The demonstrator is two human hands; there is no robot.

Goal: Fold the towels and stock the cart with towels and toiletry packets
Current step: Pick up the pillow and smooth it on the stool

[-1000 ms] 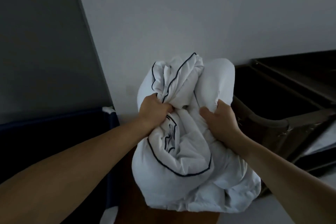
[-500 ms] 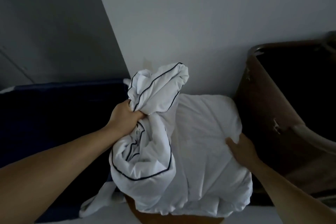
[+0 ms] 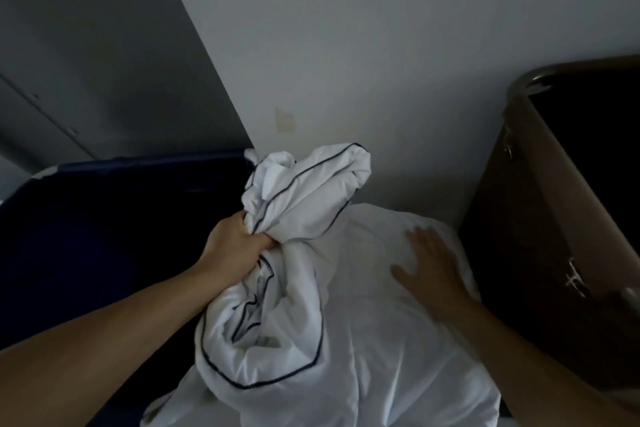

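**Q:** delta vs half a sec ago?

**Me:** My right hand (image 3: 429,270) moved. It was hooked on the right edge of the plain white bundle (image 3: 381,357). Now it lies flat on top, palm down, fingers straight and spread, grasping nothing. My left hand (image 3: 239,246) is unchanged, still clenched round the bunched neck of the piped white cloth (image 3: 304,184). A full second back, both hands were gripping the load and holding it up.

**Q:** where's the linen now?

**Me:** The piped white cloth stands up out of my left fist, with the rest hanging below it. It drapes over the left side of the plain white bundle and touches it. The bundle sits against the wall (image 3: 346,45), between the blue bin (image 3: 121,218) on my left and the brown cart (image 3: 540,204) on my right. Can't tell what it's resting on, that part is covered.

**Q:** counts?

**Me:**
- Hands: 2, one clenched on cloth and one flat.
- Piped white cloth: 1, with dark piping along the hem.
- Plain white bundle: 1, no trim, looks padded.
- Blue bin: 1, interior too dark to read.
- Brown cart: 1, rounded rim, scuffed side, inside also dark.
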